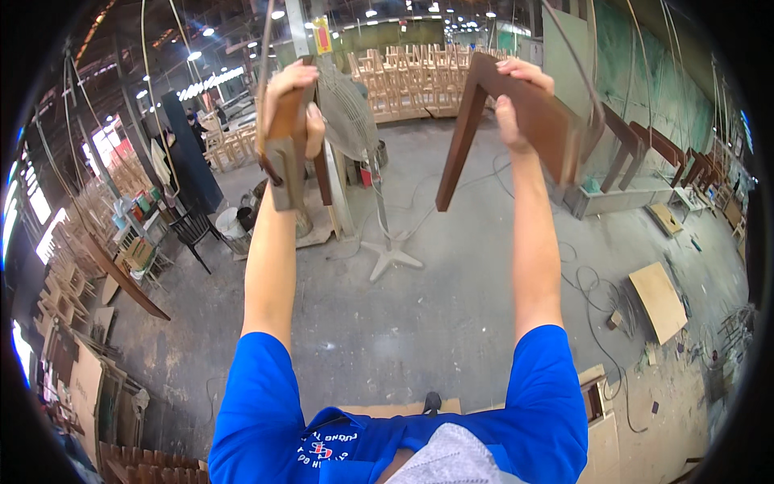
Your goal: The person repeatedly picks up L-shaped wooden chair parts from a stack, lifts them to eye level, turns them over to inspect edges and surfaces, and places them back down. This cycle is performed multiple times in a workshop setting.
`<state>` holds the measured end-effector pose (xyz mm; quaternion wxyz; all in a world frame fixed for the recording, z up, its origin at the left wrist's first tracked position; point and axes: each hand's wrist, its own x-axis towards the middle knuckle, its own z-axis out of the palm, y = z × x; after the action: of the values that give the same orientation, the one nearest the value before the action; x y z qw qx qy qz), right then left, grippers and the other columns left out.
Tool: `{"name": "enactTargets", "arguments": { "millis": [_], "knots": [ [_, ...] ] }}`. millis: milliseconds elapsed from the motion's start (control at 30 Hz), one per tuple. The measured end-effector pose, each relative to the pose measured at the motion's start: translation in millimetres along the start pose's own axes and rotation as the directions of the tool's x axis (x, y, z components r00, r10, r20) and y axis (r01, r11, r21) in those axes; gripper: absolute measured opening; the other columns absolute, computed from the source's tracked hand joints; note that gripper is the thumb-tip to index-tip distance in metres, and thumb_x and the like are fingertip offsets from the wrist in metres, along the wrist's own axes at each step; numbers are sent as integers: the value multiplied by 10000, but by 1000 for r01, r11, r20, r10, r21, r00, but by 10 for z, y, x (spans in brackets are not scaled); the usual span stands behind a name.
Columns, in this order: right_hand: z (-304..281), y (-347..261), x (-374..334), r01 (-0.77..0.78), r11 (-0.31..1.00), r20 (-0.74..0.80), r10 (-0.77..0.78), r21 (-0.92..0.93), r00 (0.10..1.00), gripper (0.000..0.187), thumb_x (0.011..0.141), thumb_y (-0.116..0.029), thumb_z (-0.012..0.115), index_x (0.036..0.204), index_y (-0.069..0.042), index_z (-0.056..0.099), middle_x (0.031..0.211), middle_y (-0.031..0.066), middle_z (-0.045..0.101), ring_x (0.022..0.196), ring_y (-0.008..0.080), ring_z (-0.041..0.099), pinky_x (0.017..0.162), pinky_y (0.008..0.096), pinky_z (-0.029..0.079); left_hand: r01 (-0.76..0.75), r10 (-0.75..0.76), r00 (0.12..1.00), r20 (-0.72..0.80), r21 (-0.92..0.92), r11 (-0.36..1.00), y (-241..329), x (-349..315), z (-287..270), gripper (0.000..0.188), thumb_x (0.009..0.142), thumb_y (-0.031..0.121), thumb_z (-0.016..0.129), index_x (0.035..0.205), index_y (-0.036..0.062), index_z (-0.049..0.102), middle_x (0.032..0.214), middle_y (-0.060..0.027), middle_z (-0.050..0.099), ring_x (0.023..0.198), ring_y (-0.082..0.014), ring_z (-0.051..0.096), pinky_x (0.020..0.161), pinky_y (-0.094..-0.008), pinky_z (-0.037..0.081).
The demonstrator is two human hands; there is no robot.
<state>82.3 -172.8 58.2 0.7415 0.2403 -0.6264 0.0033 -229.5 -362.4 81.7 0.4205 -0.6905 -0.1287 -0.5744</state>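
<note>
Left hand (pixel 292 79): fingers pinching left brown wooden piece (pixel 287 119) | right hand (pixel 508 117): fingers pinching right brown wooden piece (pixel 542 117) | both raised near hanging wires (pixel 574 56), presumably for clearance above floor (pixel 451 306).

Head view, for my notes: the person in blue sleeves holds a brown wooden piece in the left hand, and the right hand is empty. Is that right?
Not quite: the right hand is not empty. The head view shows it gripping an angled brown wooden piece. The rest stands.
</note>
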Motion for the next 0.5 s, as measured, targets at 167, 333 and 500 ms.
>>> {"name": "enactTargets", "arguments": {
  "millis": [167, 333, 500],
  "knots": [
    [-17, -563, 357, 13, 997, 82, -19, 81, 996, 385, 849, -17, 604, 1226, 8, 532, 1128, 186, 664, 1053, 262, 650, 1050, 453, 521, 133, -133, 991, 2, -76, 988, 295, 95, -340, 333, 982, 132, 577, 1262, -46, 556, 1203, -204, 722, 1155, -275, 691, 1072, -425, 530],
    [-43, -963, 642, -67, 997, 85, 69, -25, 994, 413, 832, 1, 554, 1242, 33, 521, 1218, 243, 696, 1168, 329, 672, 1117, 477, 505, 158, -161, 987, 28, 96, 983, 499, 318, -497, 274, 975, 109, 558, 1201, -27, 632, 1151, -109, 749, 964, -162, 671, 899, -312, 535],
    [-84, -1217, 431, -183, 983, 15, 183, -18, 983, 344, 814, 40, 577, 1154, 34, 626, 1120, 144, 714, 1029, 217, 685, 977, 354, 545, 168, -172, 980, -96, -52, 984, 589, 183, -547, 194, 892, 82, 653, 1046, -6, 731, 943, -73, 768, 787, -135, 697, 747, -288, 558]
  ]
}}
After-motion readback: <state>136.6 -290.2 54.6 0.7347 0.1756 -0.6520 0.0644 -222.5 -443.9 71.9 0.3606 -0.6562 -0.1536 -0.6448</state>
